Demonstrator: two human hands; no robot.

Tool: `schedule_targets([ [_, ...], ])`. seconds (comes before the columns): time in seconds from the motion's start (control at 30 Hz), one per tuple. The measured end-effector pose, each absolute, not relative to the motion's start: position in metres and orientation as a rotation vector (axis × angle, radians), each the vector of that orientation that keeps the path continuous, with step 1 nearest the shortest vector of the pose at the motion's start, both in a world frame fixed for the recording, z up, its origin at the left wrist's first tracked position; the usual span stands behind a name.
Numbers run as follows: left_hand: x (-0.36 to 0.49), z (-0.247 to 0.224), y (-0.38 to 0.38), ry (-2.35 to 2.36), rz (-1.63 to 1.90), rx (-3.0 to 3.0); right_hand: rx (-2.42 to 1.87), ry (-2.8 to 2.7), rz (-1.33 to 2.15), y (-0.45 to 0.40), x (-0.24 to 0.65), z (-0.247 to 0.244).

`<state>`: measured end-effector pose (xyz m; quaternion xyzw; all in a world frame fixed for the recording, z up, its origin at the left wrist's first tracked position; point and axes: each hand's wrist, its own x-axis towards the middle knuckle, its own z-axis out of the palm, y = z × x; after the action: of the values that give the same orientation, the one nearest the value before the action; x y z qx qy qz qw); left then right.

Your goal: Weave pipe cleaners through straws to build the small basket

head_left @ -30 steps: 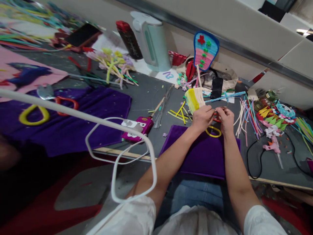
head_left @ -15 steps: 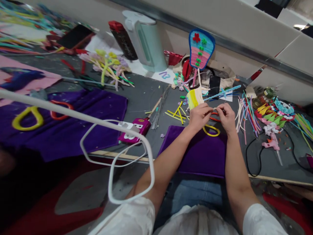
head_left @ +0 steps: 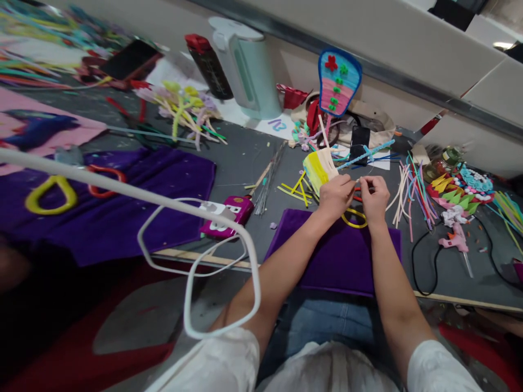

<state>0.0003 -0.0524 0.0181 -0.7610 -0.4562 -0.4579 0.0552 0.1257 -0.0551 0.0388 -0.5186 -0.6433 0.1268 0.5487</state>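
My left hand (head_left: 335,197) is closed on a panel of yellow and cream pipe cleaners (head_left: 318,170), which sticks out beyond the fingers at the upper left. Close beside it, my right hand (head_left: 375,199) pinches what looks like the pale end of a pipe cleaner; the fingertips hide most of it. Just beyond both hands slants a light-blue twisted pipe-cleaner stick (head_left: 368,154). Scissors with a yellow handle loop (head_left: 354,219) lie partly under my hands, at the edge of a purple cloth (head_left: 335,256). Short yellow pieces (head_left: 300,189) rest to the left.
A pink glue gun (head_left: 455,238) with a black cord lies at right, near loose pipe cleaners (head_left: 420,190). Behind stand a kettle (head_left: 245,71), a bottle (head_left: 209,68) and a decorated fan shape (head_left: 340,81). A white cable (head_left: 163,197) crosses the left side near a power strip (head_left: 232,215).
The yellow and cream panel has tipped to the left, its loose cream strip leaning with it. The light-blue stick has shifted slightly left. Both hands stay close together, still pinching.
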Motion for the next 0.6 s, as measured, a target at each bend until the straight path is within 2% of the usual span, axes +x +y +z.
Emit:
schedule_targets([
  [0.2, 0.001, 0.021, -0.053, -1.385, -1.435, -2.356, -1.19, -1.467, 0.461, -0.051, 0.126, 0.036],
  [0.43, -0.005, 0.032, -0.051, -1.255, -2.147, -2.705, -0.985, -1.447, 0.848, -0.041, 0.141, 0.034],
  [0.6, -0.015, 0.038, -0.053, -1.162, -2.391, -3.149, -0.856, -1.446, 0.945, -0.043, 0.139, 0.034],
])
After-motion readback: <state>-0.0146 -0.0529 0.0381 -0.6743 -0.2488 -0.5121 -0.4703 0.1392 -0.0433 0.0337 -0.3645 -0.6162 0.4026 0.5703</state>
